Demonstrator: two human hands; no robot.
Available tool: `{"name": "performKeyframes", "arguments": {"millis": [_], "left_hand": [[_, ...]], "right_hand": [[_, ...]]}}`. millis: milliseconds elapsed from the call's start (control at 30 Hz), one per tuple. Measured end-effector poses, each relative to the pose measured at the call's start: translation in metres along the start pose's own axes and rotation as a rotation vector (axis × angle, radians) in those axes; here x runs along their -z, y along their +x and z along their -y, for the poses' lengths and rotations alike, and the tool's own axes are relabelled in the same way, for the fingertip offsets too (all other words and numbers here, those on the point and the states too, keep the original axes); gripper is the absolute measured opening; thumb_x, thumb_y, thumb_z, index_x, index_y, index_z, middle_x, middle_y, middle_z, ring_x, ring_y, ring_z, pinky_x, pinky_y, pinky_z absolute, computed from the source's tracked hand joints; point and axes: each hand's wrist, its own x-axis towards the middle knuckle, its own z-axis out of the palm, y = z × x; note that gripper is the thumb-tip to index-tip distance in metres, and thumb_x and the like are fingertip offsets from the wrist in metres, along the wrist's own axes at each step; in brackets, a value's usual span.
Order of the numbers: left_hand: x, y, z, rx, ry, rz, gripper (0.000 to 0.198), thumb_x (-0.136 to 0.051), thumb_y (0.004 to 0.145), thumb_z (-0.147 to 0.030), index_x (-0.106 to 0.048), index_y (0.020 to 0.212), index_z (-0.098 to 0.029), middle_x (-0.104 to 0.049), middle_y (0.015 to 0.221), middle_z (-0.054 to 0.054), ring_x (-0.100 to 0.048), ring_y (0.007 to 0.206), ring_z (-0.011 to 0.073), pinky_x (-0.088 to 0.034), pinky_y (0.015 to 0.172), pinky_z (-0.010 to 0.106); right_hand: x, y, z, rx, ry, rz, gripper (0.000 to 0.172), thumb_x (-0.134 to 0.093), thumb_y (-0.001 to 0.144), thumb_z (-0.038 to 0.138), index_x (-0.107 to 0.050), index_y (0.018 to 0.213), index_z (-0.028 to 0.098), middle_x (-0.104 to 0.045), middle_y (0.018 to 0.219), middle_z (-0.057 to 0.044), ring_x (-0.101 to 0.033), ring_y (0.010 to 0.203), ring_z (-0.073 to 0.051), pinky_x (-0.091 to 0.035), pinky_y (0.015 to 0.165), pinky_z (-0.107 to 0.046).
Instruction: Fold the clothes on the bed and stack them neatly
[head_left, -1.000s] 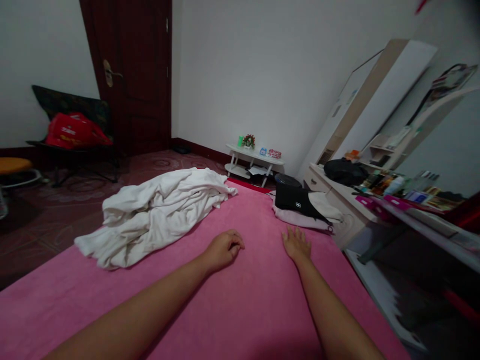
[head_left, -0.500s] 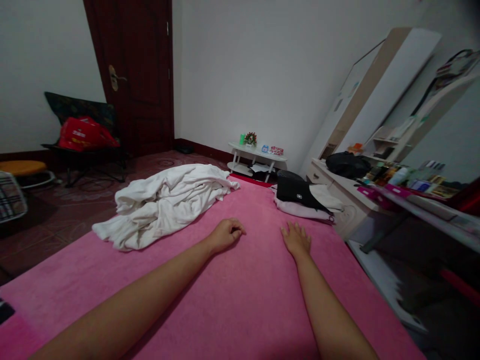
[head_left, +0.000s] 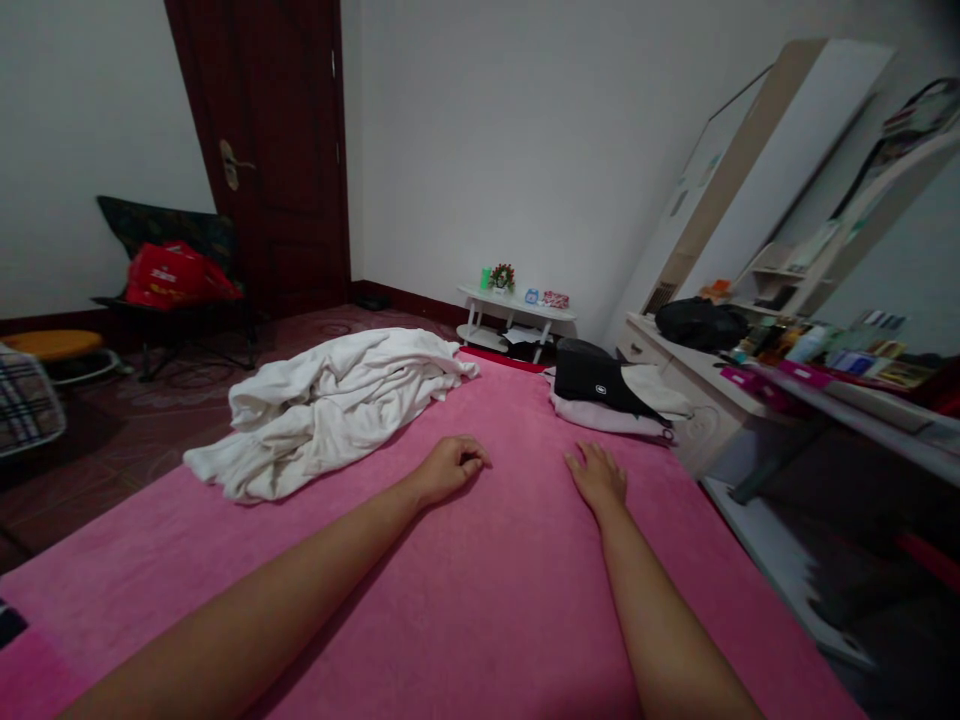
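Observation:
My left hand (head_left: 450, 468) rests on the pink bed cover (head_left: 495, 560), fingers loosely bent, with a gap between thumb and forefinger and nothing in it. To its left lies a crumpled heap of white cloth (head_left: 337, 400), which the hand does not touch. My right hand (head_left: 598, 475) is open, its fingers spread flat on the cover. Just beyond it sits a stack of folded clothes, with a black garment (head_left: 589, 372) on top of a pale one (head_left: 600, 413). Both forearms reach in from the bottom edge.
A white side table (head_left: 517, 304) with small items stands past the bed's far end. At right are a dresser (head_left: 660, 355) holding a black bag (head_left: 701, 325) and bottles, and a mirror. A chair with a red bag (head_left: 176, 277) and a yellow stool (head_left: 52, 346) are at left.
The view has shifted very slightly. My right hand shows a little further right, its fingers still spread. My left hand, the white cloth and the folded clothes look the same.

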Motion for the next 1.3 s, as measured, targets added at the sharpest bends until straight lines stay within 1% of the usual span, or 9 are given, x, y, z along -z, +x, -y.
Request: {"name": "performKeyframes", "arguments": {"millis": [267,633,833,933,1000,1067,1167,1233,1300], "left_hand": [[0.000,0.000,0.001,0.001,-0.012,0.006,0.022,-0.052,0.077,-0.008,-0.072,0.085,-0.013,-0.067,0.086,0.005,-0.061,0.081,0.0155,-0.046,0.078,0.026],[0.000,0.000,0.005,-0.013,-0.001,0.010,0.023,-0.052,0.077,-0.007,-0.072,0.086,-0.013,-0.067,0.086,0.005,-0.061,0.080,0.0148,-0.047,0.076,0.025],[0.000,-0.002,0.007,-0.052,0.033,0.035,0.023,-0.054,0.075,-0.004,-0.072,0.086,-0.013,-0.067,0.087,0.006,-0.061,0.081,0.0152,-0.048,0.078,0.025],[-0.002,-0.006,0.002,-0.089,0.071,0.046,0.024,-0.054,0.075,-0.003,-0.071,0.088,-0.014,-0.066,0.088,0.006,-0.061,0.084,0.0159,-0.047,0.081,0.026],[0.002,-0.009,-0.004,-0.136,0.157,0.033,0.023,-0.053,0.079,-0.006,-0.069,0.092,-0.014,-0.066,0.091,0.007,-0.060,0.087,0.0164,-0.047,0.082,0.027],[0.016,-0.010,-0.010,-0.213,0.333,0.001,0.021,-0.052,0.085,-0.015,-0.068,0.099,-0.016,-0.064,0.105,0.010,-0.059,0.096,0.0192,-0.046,0.087,0.031],[0.061,-0.008,-0.015,-0.296,0.677,-0.077,0.026,-0.050,0.088,-0.025,-0.064,0.110,-0.020,-0.053,0.129,0.012,-0.050,0.115,0.0263,-0.038,0.098,0.042],[0.104,-0.007,-0.012,-0.233,0.864,-0.190,0.031,-0.048,0.088,-0.023,-0.060,0.117,-0.022,-0.050,0.133,0.011,-0.044,0.122,0.0280,-0.033,0.102,0.045],[0.150,-0.005,-0.004,-0.093,1.010,-0.300,0.044,-0.052,0.086,-0.031,-0.052,0.128,-0.022,-0.043,0.141,0.011,-0.035,0.131,0.0305,-0.025,0.107,0.047]], "right_hand": [[0.001,0.000,-0.004,0.035,0.042,-0.021,0.050,-0.036,0.092,0.047,-0.047,0.136,0.026,-0.037,0.149,-0.005,-0.030,0.138,-0.025,-0.027,0.109,-0.046],[-0.002,0.004,-0.006,0.059,0.054,-0.031,0.049,-0.038,0.092,0.046,-0.050,0.134,0.025,-0.041,0.147,-0.006,-0.033,0.137,-0.026,-0.029,0.108,-0.047],[-0.004,0.006,-0.009,0.081,0.069,-0.051,0.049,-0.040,0.091,0.046,-0.052,0.133,0.024,-0.044,0.145,-0.007,-0.037,0.134,-0.027,-0.031,0.107,-0.048],[-0.006,0.008,-0.011,0.102,0.084,-0.071,0.048,-0.041,0.090,0.046,-0.054,0.130,0.023,-0.046,0.143,-0.008,-0.039,0.133,-0.028,-0.033,0.105,-0.048],[-0.007,0.008,-0.013,0.119,0.101,-0.089,0.047,-0.042,0.090,0.045,-0.055,0.129,0.022,-0.048,0.142,-0.008,-0.040,0.132,-0.027,-0.033,0.106,-0.048],[-0.009,0.009,-0.015,0.136,0.124,-0.107,0.046,-0.043,0.089,0.044,-0.057,0.127,0.022,-0.050,0.140,-0.008,-0.042,0.130,-0.026,-0.034,0.105,-0.046],[-0.011,0.010,-0.017,0.158,0.156,-0.135,0.044,-0.045,0.088,0.043,-0.060,0.123,0.022,-0.053,0.137,-0.008,-0.045,0.128,-0.026,-0.037,0.104,-0.044],[-0.012,0.012,-0.018,0.161,0.169,-0.150,0.042,-0.046,0.088,0.042,-0.062,0.121,0.022,-0.054,0.136,-0.007,-0.047,0.127,-0.026,-0.038,0.103,-0.042],[-0.013,0.013,-0.018,0.158,0.171,-0.160,0.041,-0.047,0.087,0.042,-0.063,0.120,0.022,-0.055,0.134,-0.008,-0.049,0.124,-0.026,-0.039,0.102,-0.042]]}}
